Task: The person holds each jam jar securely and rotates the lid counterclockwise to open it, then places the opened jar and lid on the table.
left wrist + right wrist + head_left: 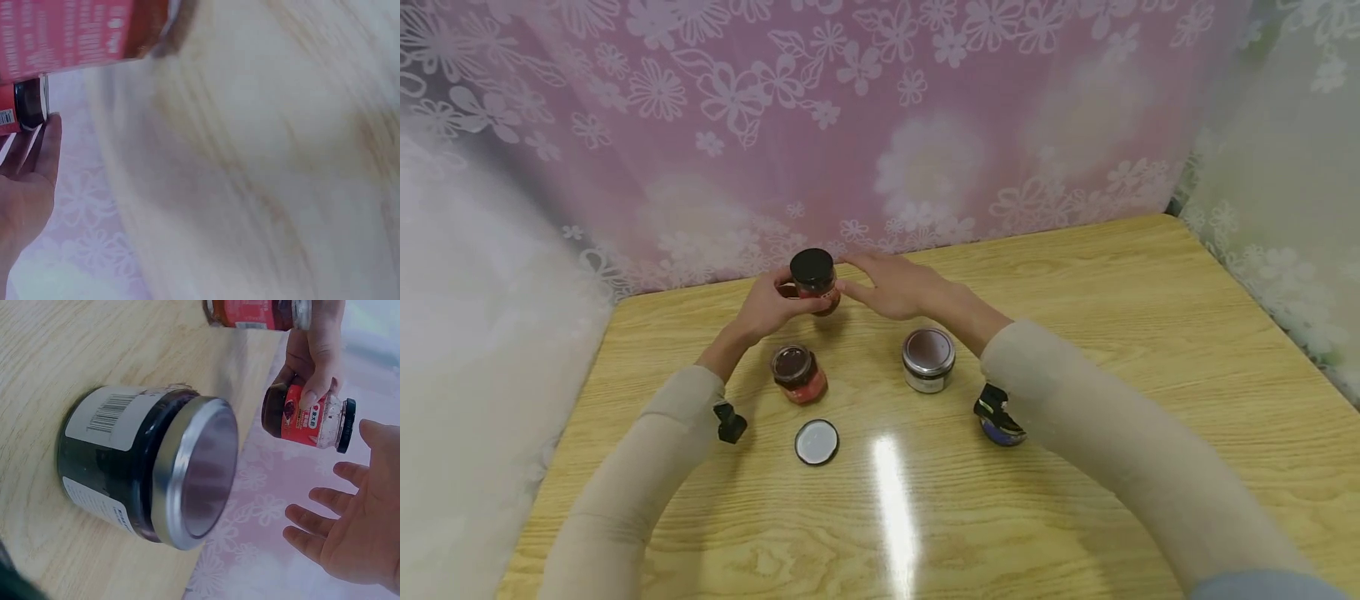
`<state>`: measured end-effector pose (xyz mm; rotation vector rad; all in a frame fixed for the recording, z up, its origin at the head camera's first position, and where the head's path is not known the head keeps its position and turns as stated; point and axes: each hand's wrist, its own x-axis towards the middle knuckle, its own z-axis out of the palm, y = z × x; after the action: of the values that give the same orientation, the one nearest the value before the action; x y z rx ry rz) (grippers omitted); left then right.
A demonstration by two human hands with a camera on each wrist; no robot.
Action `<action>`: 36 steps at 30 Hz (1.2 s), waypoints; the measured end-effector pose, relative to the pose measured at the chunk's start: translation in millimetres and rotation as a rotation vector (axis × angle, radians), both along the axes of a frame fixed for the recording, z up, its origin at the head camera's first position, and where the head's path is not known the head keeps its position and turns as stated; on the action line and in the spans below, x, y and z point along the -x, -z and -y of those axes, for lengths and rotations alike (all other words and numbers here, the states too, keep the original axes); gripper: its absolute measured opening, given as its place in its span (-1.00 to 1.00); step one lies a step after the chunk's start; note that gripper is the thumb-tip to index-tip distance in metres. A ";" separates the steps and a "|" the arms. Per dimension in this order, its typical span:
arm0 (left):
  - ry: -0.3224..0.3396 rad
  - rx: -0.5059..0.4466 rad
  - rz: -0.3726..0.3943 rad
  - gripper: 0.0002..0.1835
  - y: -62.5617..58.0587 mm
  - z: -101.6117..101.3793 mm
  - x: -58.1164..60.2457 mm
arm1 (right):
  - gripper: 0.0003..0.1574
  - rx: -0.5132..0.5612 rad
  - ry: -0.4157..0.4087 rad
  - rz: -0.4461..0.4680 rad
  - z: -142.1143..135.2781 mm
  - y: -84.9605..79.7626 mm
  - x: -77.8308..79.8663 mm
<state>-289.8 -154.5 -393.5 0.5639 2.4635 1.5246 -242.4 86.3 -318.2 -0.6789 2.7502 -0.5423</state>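
At the far side of the table, my left hand [775,307] grips a small glass jar [815,283] with a black lid and red label. Its thumb lies across the label in the right wrist view, with dark brown contents at the jar's base [272,411]. My right hand [895,285] is spread beside the jar, its fingers [319,503] apart and holding nothing. Nearer to me stands a lidless jar [799,375] with a red label. A loose lid [817,442] lies in front of it, pale inside up.
A dark jar [928,360] with a silver lid and white label stands right of the lidless jar. Beneath my right forearm sits a blue round object [1002,432], partly hidden by the black wrist camera. A pink floral curtain [880,125] hangs behind the wooden table [1075,533].
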 end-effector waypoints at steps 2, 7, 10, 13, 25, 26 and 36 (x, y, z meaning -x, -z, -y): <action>-0.022 0.014 -0.017 -0.42 -5.3 2.5 -4.3 | -0.21 -0.003 0.000 -0.009 -1.6 -3.0 -2.5; -0.053 0.022 -0.052 -0.41 -15.3 8.9 -14.3 | -0.18 0.016 -0.002 -0.031 -5.2 -8.7 -9.4; -0.059 0.007 -0.062 -0.42 -19.7 12.3 -21.0 | -0.17 0.027 -0.008 -0.058 -5.6 -10.6 -14.0; -0.045 -0.010 -0.079 -0.43 -24.5 14.5 -29.4 | -0.17 0.046 -0.010 -0.081 -5.6 -12.6 -19.3; 0.031 -0.120 -0.116 -0.51 -47.6 6.3 -75.1 | -0.20 0.182 0.017 -0.074 -7.9 -25.0 -50.6; 0.037 -0.136 -0.119 -0.50 -48.5 3.9 -79.2 | -0.21 0.192 0.027 -0.071 -9.3 -25.6 -53.0; 0.028 -0.273 -0.092 -0.50 -47.8 -9.3 -120.9 | -0.20 0.311 0.057 -0.099 -17.9 -20.4 -71.7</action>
<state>-169.0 -145.2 -345.7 0.7254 2.3138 1.8780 -170.7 104.2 -297.9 -0.7125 2.8121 -0.9883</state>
